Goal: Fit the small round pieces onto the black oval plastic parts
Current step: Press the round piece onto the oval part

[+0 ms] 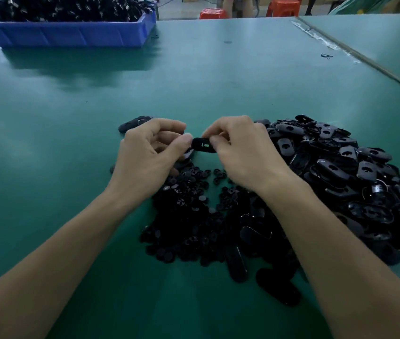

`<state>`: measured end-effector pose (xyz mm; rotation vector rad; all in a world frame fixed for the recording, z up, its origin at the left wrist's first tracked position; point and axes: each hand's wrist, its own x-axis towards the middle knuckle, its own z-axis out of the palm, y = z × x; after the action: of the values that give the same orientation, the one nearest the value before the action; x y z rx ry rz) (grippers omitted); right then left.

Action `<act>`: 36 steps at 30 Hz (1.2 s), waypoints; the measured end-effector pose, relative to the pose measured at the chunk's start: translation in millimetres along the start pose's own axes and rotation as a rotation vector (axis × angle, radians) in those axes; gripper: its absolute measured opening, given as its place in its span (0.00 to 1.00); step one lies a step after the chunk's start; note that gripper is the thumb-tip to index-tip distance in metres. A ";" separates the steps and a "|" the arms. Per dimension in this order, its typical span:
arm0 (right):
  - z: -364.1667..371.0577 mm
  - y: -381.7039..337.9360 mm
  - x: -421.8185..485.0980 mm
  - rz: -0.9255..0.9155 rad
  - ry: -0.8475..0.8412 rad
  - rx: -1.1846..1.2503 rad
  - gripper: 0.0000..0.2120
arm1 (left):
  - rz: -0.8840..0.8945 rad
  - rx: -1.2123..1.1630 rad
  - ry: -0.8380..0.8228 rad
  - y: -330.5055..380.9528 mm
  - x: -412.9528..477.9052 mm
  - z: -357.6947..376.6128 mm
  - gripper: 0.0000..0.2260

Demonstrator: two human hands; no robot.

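Both hands meet above the green table (194,77) on one black oval plastic part (202,144). My right hand (240,152) pinches its right end between thumb and fingers. My left hand (152,152) pinches its left end, fingers curled; whether a small round piece sits under that thumb is hidden. A heap of small round pieces (186,211) lies just below the hands. A large pile of black oval parts (345,174) spreads to the right. Two or three oval parts (133,123) lie behind my left hand.
A blue bin (69,33) heaped with black parts stands at the far left. A seam with tape (340,45) runs along the table's right side. Red stools (282,7) stand beyond the far edge. More oval parts (277,285) lie near the front.
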<state>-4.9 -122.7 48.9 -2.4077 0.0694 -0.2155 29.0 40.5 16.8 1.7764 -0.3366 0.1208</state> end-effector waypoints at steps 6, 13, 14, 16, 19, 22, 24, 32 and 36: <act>-5.1 13.7 -19.7 -0.039 0.035 0.323 0.09 | -0.049 -0.107 -0.134 6.1 -5.4 5.6 0.02; -1.8 19.0 -27.6 -0.055 0.093 0.425 0.06 | -0.066 -0.171 -0.139 7.7 -7.8 8.6 0.01; -1.9 19.5 -27.8 -0.057 0.106 0.438 0.06 | -0.066 -0.179 -0.148 7.9 -8.2 9.3 0.01; -2.4 20.6 -27.7 -0.064 0.132 0.459 0.08 | -0.067 -0.203 -0.177 8.4 -9.2 10.2 0.03; -2.9 21.6 -27.6 -0.073 0.153 0.466 0.09 | -0.048 -0.230 -0.217 10.1 -10.6 11.0 0.07; -2.5 21.3 -27.8 -0.073 0.169 0.438 0.08 | -0.041 -0.248 -0.203 11.5 -10.9 11.4 0.07; -1.2 20.6 -28.3 -0.076 0.208 0.403 0.08 | -0.049 -0.277 -0.182 12.1 -10.4 11.3 0.05; -0.1 18.5 -28.4 -0.080 0.244 0.349 0.07 | -0.072 -0.263 -0.151 12.7 -10.2 12.1 0.05; 2.2 16.8 -31.0 -0.107 0.252 0.231 0.08 | -0.076 -0.252 -0.105 11.6 -9.5 11.4 0.04</act>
<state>-34.9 -130.4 31.9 -2.1451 0.0288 -0.5465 15.5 28.7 22.5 1.5460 -0.3433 -0.0673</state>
